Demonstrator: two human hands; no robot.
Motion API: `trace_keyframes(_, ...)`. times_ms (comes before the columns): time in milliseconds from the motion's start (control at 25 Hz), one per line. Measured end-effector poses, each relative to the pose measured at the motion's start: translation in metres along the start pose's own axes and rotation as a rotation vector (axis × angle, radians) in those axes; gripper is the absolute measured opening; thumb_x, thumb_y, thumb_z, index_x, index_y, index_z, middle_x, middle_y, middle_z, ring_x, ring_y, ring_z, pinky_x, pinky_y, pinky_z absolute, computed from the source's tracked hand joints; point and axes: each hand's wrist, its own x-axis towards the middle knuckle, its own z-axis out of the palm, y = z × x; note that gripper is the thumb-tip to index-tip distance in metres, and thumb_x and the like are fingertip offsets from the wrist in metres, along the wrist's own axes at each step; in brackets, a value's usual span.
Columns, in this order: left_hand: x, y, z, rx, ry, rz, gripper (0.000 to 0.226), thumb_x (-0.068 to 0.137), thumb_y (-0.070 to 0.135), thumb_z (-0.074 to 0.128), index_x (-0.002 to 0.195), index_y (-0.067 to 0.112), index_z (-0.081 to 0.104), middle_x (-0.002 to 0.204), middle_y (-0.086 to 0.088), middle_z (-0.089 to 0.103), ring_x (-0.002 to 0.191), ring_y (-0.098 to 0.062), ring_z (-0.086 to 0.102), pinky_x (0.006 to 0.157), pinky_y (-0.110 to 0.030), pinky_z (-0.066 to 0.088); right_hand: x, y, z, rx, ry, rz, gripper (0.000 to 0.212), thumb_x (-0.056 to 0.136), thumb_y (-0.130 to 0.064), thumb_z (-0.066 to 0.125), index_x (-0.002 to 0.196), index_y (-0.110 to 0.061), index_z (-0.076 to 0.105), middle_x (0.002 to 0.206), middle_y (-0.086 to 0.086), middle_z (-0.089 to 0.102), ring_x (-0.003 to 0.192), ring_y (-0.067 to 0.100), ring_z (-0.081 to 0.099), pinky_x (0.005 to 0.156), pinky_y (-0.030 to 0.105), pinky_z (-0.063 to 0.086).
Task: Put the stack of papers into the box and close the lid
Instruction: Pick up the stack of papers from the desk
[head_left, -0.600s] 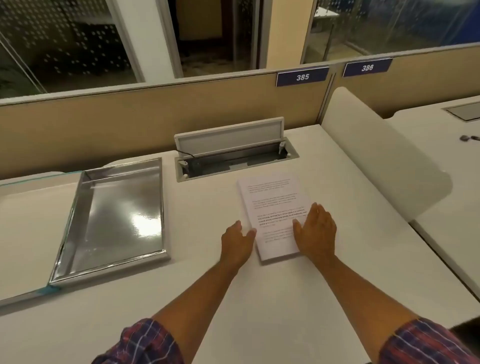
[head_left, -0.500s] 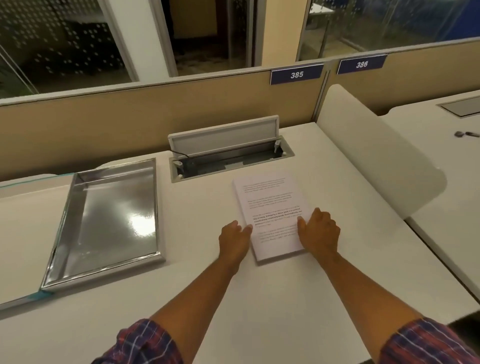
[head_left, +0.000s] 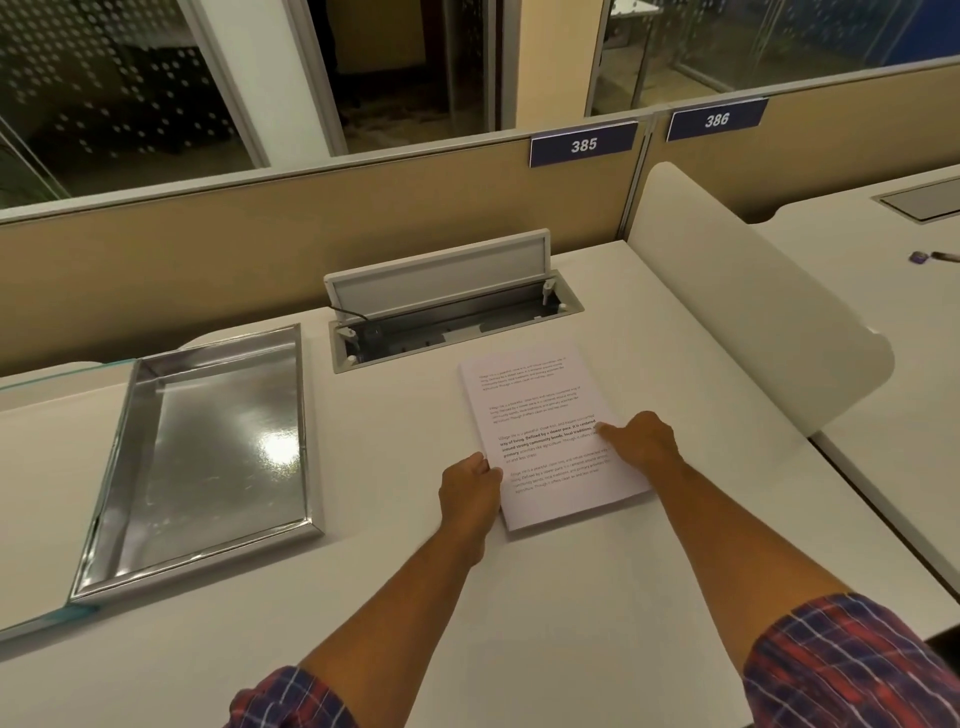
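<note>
Stack of papers (head_left: 550, 431): white, printed text, flat on counter (head_left: 519, 613), slightly skewed. Left hand (head_left: 470, 493) grip curled against left edge; right hand (head_left: 641, 444) grip pinching right edge. Open metal box (head_left: 208, 457) well apart leftward, bare counter between.

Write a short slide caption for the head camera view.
Both hands, left hand and right hand, grip the paper stack beside the open metal box.
</note>
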Motion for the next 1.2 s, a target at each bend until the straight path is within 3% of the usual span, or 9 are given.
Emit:
trace_keyframes(80,-0.002,0.000,0.000,0.002,-0.007,0.012,0.029,0.096,0.005,0.053,0.098,0.017,0.079,0.108,0.010,0.082,0.106,-0.020,0.076,0.093,-0.041,0.065,0.002,-0.002,-0.001,0.033,-0.040,-0.002,0.057,0.086,-0.052,0.077,0.112,-0.003,0.063,0.125,0.021,0.069,0.115,0.043,0.066,0.100,0.052,0.054)
trace_keyframes(200,-0.004,0.001,0.001,0.008,-0.018,0.026,0.034,0.096,0.003,0.051,0.105,0.020,0.080,0.113,0.009,0.082,0.105,-0.017,0.075,0.080,-0.030,0.062,-0.001,-0.005,-0.007,0.096,-0.049,-0.020,0.054,0.088,-0.045,0.077,0.116,0.000,0.064,0.122,0.021,0.070,0.111,0.040,0.068,0.096,0.047,0.057)
trace_keyframes(360,-0.004,0.001,-0.001,0.002,-0.018,0.024,0.037,0.096,0.004,0.052,0.110,0.024,0.080,0.116,0.011,0.080,0.107,-0.016,0.075,0.096,-0.039,0.064,-0.005,-0.014,-0.014,0.140,-0.067,-0.108,0.055,0.088,-0.041,0.074,0.123,0.000,0.062,0.122,0.017,0.070,0.109,0.036,0.068,0.093,0.045,0.058)
trace_keyframes(520,-0.006,-0.001,0.002,0.014,-0.035,0.035,0.040,0.096,0.005,0.052,0.117,0.026,0.079,0.120,0.011,0.079,0.110,-0.018,0.074,0.098,-0.042,0.064,-0.012,-0.012,-0.012,0.173,-0.074,-0.097,0.057,0.092,-0.038,0.069,0.132,0.000,0.055,0.127,0.017,0.066,0.113,0.036,0.065,0.086,0.040,0.054)
trace_keyframes(760,-0.007,0.001,-0.001,-0.002,-0.027,0.044,0.041,0.095,0.004,0.053,0.123,0.023,0.077,0.123,0.009,0.078,0.110,-0.016,0.073,0.099,-0.040,0.063,-0.011,-0.014,-0.009,0.322,-0.143,-0.038,0.060,0.081,-0.043,0.076,0.124,-0.004,0.063,0.110,0.014,0.074,0.094,0.034,0.073,0.088,0.047,0.061)
trace_keyframes(920,-0.007,0.003,-0.001,0.010,-0.038,0.050,0.038,0.095,0.004,0.055,0.121,0.022,0.077,0.122,0.009,0.078,0.109,-0.016,0.072,0.088,-0.032,0.061,-0.012,-0.017,-0.010,0.386,-0.155,-0.028,0.062,0.075,-0.044,0.080,0.121,-0.005,0.065,0.105,0.015,0.075,0.091,0.035,0.074,0.086,0.048,0.062)
trace_keyframes(1040,-0.008,0.003,-0.002,0.025,-0.036,0.043,0.037,0.095,0.005,0.056,0.122,0.020,0.077,0.124,0.007,0.078,0.112,-0.019,0.072,0.089,-0.032,0.061,-0.015,-0.019,-0.011,0.398,-0.171,-0.029,0.062,0.075,-0.041,0.081,0.122,-0.005,0.065,0.104,0.015,0.075,0.091,0.035,0.073,0.082,0.045,0.063)
trace_keyframes(1200,-0.009,0.002,-0.003,0.039,-0.054,0.043,0.039,0.093,0.002,0.056,0.118,0.022,0.078,0.121,0.009,0.079,0.110,-0.016,0.073,0.094,-0.035,0.063,-0.014,-0.021,-0.012,0.373,-0.222,-0.055,0.082,0.060,-0.047,0.081,0.129,-0.007,0.061,0.109,0.015,0.075,0.094,0.036,0.074,0.087,0.051,0.063)
